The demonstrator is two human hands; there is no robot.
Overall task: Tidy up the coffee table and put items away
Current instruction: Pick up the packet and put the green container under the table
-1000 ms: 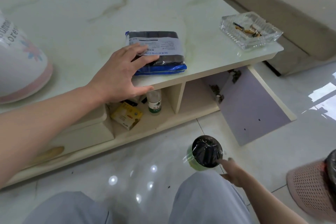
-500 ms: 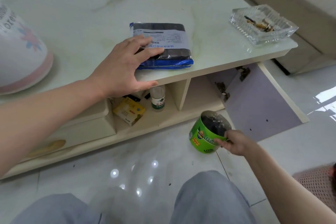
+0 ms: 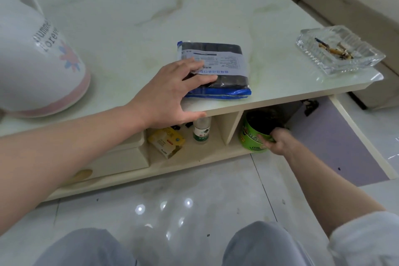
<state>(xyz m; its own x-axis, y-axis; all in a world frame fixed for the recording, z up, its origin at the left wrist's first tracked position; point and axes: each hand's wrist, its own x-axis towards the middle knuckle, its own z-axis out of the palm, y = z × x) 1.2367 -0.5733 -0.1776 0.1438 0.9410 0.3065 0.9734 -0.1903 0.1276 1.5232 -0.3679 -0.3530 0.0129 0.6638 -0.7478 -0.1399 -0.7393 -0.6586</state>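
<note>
My right hand (image 3: 278, 141) grips a green round can (image 3: 251, 139) by its rim, tilted, at the mouth of the right cabinet compartment under the coffee table (image 3: 151, 19). The can's dark inside faces into the compartment. My left hand (image 3: 172, 93) lies flat on the table's front edge, fingers spread, with the fingertips over a dark blue flat package (image 3: 218, 71) bearing a white label. It holds nothing.
A white and pink kettle (image 3: 36, 65) stands at the table's left. A glass ashtray (image 3: 340, 48) with butts sits at the right corner. A yellow box (image 3: 166, 141) and a small bottle (image 3: 201, 130) occupy the middle shelf. The cabinet door (image 3: 336, 138) lies open on the floor.
My right hand lifted the green can from the floor and carried it up into the mouth of the right compartment. My left hand stayed on the table edge.
</note>
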